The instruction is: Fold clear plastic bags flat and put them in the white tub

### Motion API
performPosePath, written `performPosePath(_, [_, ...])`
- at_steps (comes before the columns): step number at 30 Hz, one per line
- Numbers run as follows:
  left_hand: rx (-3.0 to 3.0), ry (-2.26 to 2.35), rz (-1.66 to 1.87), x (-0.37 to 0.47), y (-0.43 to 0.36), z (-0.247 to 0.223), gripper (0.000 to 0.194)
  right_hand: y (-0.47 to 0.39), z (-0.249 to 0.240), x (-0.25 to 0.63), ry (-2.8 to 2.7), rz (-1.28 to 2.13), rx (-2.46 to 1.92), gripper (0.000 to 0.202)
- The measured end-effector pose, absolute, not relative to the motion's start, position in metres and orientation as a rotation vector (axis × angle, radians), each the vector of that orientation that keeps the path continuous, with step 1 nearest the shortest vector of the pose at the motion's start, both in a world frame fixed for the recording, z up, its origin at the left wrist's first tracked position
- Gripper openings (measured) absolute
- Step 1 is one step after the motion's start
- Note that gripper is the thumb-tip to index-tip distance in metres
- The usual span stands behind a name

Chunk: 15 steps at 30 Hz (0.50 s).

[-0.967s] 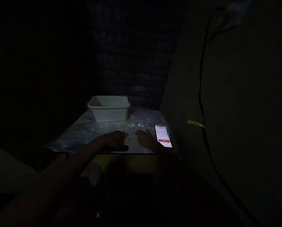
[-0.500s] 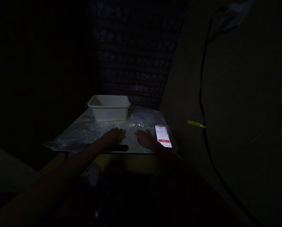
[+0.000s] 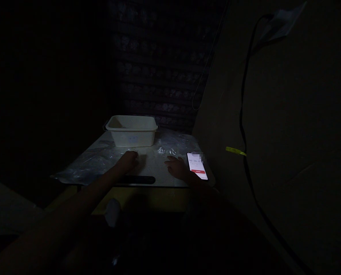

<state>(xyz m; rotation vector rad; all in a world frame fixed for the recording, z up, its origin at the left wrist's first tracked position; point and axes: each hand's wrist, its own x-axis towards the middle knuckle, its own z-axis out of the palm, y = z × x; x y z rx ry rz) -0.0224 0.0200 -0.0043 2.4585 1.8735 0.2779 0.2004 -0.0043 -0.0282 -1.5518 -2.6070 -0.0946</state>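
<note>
My left hand is over the table, in front of the cream plastic basin. Its fingers are bunched at the tip in the gloom, and whether they grip anything I cannot make out. My right hand rests low at the right of the tabletop, fingers spread, holding nothing. Just beside it lies a lit phone with a timer and a red button on its screen. Clear plastic sheeting lies crumpled on the left of the table, beside my left forearm.
A dark slot runs along the table's front edge. On the right wall hangs a black cable with a yellow tag. A dark, ridged wall stands behind the table. A pale object shows below the table edge.
My left hand has drawn back a little to the left, its fingers now more bunched. My right hand has shifted slightly to the right. The basin and phone stay put.
</note>
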Motion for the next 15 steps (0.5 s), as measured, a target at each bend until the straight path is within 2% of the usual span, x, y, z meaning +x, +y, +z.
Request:
performPosePath(6, [2.309,1.862,0.409,-0.024,0.023,-0.005,0.028,-0.007,-0.034,0.189,-2.54,-0.194,-1.55,0.042])
performPosePath(12, [2.339,1.871,0.534,-0.027,0.015,0.001,0.054,-0.016,-0.038,0.176,-2.635,-0.148,-1.444,0.05])
performPosePath(15, [2.235,1.847,0.6,-0.026,0.013,0.003,0.052,-0.018,-0.035,0.175,-2.652,-0.148,-1.429,0.05])
